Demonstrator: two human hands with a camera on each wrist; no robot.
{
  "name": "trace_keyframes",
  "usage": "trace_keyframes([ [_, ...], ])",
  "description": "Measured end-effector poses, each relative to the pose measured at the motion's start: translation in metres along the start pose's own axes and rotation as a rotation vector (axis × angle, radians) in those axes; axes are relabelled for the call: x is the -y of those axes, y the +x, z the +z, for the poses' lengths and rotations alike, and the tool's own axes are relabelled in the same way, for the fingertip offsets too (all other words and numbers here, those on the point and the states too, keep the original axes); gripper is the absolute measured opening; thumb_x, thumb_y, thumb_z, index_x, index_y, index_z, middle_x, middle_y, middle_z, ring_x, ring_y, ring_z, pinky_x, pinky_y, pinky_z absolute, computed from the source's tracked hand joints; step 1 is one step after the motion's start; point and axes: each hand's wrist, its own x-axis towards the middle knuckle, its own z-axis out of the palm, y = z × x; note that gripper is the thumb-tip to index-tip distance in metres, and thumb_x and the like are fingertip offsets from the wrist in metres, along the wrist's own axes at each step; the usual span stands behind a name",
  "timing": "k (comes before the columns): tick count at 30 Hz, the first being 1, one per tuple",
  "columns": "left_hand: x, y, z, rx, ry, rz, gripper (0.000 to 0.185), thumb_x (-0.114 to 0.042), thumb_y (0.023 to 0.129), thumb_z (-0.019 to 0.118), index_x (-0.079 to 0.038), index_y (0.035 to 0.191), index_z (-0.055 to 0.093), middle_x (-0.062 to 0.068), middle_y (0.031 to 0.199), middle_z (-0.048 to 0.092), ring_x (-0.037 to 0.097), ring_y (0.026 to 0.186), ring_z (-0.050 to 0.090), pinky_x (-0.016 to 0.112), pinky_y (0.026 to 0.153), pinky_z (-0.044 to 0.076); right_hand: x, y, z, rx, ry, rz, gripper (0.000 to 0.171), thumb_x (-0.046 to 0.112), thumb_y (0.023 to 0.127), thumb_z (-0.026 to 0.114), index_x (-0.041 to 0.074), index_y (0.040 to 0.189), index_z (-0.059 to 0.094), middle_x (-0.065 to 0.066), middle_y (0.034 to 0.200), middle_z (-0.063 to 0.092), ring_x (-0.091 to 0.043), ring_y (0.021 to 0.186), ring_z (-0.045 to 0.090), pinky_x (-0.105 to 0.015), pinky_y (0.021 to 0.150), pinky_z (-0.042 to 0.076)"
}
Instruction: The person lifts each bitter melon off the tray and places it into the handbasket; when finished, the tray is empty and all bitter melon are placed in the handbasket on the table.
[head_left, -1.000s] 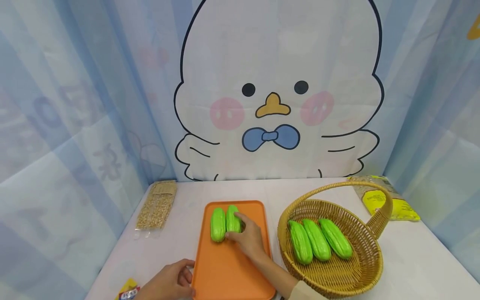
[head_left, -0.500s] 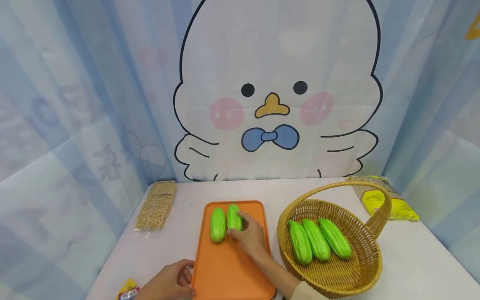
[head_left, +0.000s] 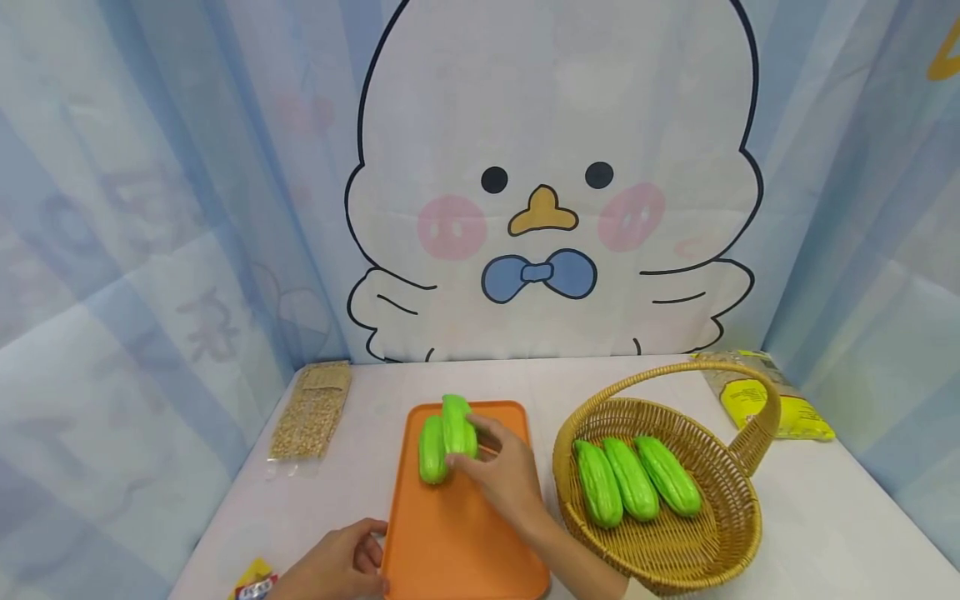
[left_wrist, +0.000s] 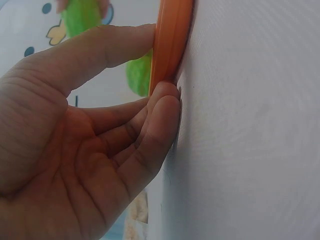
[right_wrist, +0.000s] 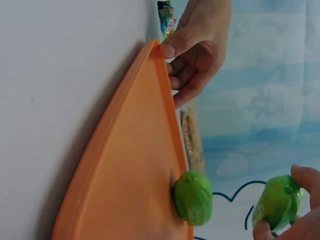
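1. Pale blue curtains (head_left: 150, 275) hang to my left, ahead and to my right, the middle one printed with a big white chick (head_left: 555, 100) in a bow tie.
2. Below them is my white table (head_left: 832, 517).
3. To the tray's right stands a wicker basket (head_left: 727, 533), its handle arching over it; three basket gourds (head_left: 632, 482) lie inside, side by side.
4. Before me on the table is the orange tray (head_left: 465, 542).
5. Beyond the basket, partly behind its handle, lies a yellow bag (head_left: 776, 408).
6. At the far left lies a grain bag (head_left: 311, 408).
7. My right hand (head_left: 506, 471) grips the held gourd (head_left: 454, 421) between thumb and fingers, raised above the tray's far part, clear of its surface.
8. My left hand (head_left: 337, 560) pinches the tray's left rim, fingers curled.
9. One green tray gourd (head_left: 431, 454) rests near the far left corner of the tray.
10. Near my left hand is a small packet (head_left: 255, 581), partly out of view.
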Motion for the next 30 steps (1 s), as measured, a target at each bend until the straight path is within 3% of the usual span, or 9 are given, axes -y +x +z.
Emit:
trace_keyframes([
  [9, 0.001, 0.000, -0.001, 0.001, 0.016, 0.041, 0.061, -0.005, 0.075, 0.078, 0.006, 0.129, 0.052, 0.006, 0.086, 0.056, 0.021, 0.076, 0.057, 0.032, 0.066, 0.049, 0.039, -0.030, -0.014, 0.110, 0.109, -0.049, 0.066, 0.021, 0.075, 0.088, 0.014, 0.134, 0.060, -0.008, 0.131, 0.059, -0.023, 0.118, 0.058, -0.029, 0.089, 0.050],
  [16, 0.004, 0.000, -0.002, 0.014, 0.015, 0.094, 0.060, -0.003, 0.076, 0.076, 0.008, 0.130, 0.051, 0.006, 0.086, 0.056, 0.022, 0.077, 0.058, 0.029, 0.065, 0.049, 0.062, -0.055, -0.037, 0.187, 0.178, -0.022, 0.064, 0.017, 0.077, 0.086, 0.019, 0.134, 0.060, -0.010, 0.136, 0.055, -0.026, 0.121, 0.056, -0.033, 0.091, 0.050],
  [23, 0.007, 0.000, -0.002, 0.026, 0.000, 0.134, 0.060, 0.000, 0.076, 0.074, 0.009, 0.130, 0.050, 0.006, 0.087, 0.056, 0.022, 0.077, 0.059, 0.027, 0.064, 0.049, 0.084, -0.075, -0.063, 0.168, 0.140, -0.066, 0.062, 0.011, 0.076, 0.086, 0.020, 0.133, 0.062, -0.005, 0.135, 0.057, -0.022, 0.122, 0.055, -0.034, 0.096, 0.047],
  [30, 0.008, 0.000, -0.003, 0.031, -0.003, 0.126, 0.060, 0.000, 0.076, 0.074, 0.010, 0.130, 0.050, 0.006, 0.087, 0.056, 0.022, 0.077, 0.058, 0.027, 0.064, 0.049, 0.101, -0.097, -0.089, 0.104, 0.053, -0.019, 0.062, 0.015, 0.074, 0.088, 0.021, 0.130, 0.064, -0.002, 0.132, 0.059, -0.017, 0.118, 0.058, -0.030, 0.095, 0.047],
])
